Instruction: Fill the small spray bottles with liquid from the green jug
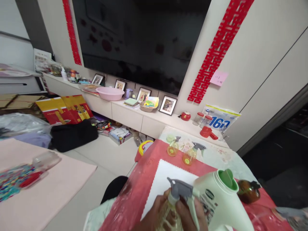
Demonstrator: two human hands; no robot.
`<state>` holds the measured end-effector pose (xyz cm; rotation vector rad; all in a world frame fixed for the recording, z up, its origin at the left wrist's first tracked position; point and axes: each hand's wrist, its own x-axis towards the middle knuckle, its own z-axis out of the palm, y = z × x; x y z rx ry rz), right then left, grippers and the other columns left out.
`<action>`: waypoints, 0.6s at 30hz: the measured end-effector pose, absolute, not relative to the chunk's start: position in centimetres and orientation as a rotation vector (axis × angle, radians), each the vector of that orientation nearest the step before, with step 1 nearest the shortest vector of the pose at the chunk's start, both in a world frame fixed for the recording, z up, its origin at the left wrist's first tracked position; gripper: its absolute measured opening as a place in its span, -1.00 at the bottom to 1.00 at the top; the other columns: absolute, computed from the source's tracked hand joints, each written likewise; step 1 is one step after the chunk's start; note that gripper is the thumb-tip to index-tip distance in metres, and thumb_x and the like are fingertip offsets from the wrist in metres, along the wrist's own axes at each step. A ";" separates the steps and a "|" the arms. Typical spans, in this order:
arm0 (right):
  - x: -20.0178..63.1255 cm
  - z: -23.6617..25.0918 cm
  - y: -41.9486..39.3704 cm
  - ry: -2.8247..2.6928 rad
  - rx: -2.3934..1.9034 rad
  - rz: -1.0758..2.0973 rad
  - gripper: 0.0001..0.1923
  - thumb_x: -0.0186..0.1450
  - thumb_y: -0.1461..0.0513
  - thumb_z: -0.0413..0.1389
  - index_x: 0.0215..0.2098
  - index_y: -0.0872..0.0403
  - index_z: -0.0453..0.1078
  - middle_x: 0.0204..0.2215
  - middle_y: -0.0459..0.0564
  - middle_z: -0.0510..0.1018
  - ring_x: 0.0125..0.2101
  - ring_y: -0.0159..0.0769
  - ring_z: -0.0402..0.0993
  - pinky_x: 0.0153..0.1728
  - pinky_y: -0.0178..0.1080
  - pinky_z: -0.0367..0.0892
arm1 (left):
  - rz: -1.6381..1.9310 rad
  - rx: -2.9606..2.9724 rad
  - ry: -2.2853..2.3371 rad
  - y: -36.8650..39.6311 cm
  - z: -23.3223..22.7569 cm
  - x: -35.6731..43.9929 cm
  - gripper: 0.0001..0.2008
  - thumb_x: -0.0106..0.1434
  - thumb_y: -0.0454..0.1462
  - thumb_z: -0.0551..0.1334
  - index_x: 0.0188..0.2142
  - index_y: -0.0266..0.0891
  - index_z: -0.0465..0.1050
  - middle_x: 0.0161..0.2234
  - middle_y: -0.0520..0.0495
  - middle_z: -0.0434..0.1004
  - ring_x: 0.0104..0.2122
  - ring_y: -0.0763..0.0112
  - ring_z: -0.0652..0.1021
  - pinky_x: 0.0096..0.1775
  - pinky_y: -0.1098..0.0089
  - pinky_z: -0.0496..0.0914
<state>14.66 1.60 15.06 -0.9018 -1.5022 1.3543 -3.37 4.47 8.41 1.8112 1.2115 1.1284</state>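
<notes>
At the bottom edge my left hand [154, 214] and my right hand [192, 215] both wrap around a small clear spray bottle [171, 205] with a grey trigger head [179, 189] and yellowish liquid. It is held over a white cloth [166, 179] on a red table cover [141, 186]. A large pale green jug [216, 200] with a green cap [226, 178] stands right beside my right hand, touching the sprayer's nozzle side. Two more small spray bottles, one yellow [173, 147] and one orange [191, 154], stand farther back on the table.
A brown bottle [249, 191] lies at the table's right. Behind runs a low white cabinet [125, 115] with photo frames, a pink basin [110, 93] and jars under a dark TV. A black bag [72, 134] and boxes sit on the floor; a pink-covered table [48, 186] is at left.
</notes>
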 end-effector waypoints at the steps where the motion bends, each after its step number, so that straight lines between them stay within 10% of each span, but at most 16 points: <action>1: 14.5 15.2 1.8 -1.441 -0.870 1.405 -0.57 0.29 -0.12 0.23 -0.02 -0.07 0.58 -0.17 0.08 0.56 -0.20 -0.05 0.56 -0.15 -0.07 0.53 | 1.088 1.779 1.182 2.2 7.9 -2.9 -0.49 0.14 -0.03 0.42 0.06 0.06 0.39 -0.06 -0.08 0.56 -0.04 0.03 0.61 -0.14 0.03 0.58; 10: 12.1 22.8 4.8 -1.112 -0.602 1.185 -0.76 0.30 0.16 0.31 -0.08 0.04 0.51 -0.17 0.03 0.53 -0.23 -0.23 0.53 -0.18 -0.15 0.50 | 1.007 1.321 0.926 -4.6 6.7 -1.5 -0.16 -0.14 -0.19 0.52 0.13 -0.21 0.25 0.07 -0.17 0.41 0.05 0.04 0.46 0.09 0.04 0.41; 18: 10.5 19.5 9.9 -2.233 -1.195 0.398 -0.66 0.46 0.28 0.02 0.18 0.07 0.37 0.01 0.04 0.45 -0.03 -0.23 0.34 -0.01 -0.21 0.33 | 1.054 1.341 0.932 -4.8 4.3 -1.1 -0.04 -0.16 -0.14 0.55 0.22 -0.12 0.22 0.16 -0.18 0.35 0.17 -0.08 0.39 0.23 -0.04 0.27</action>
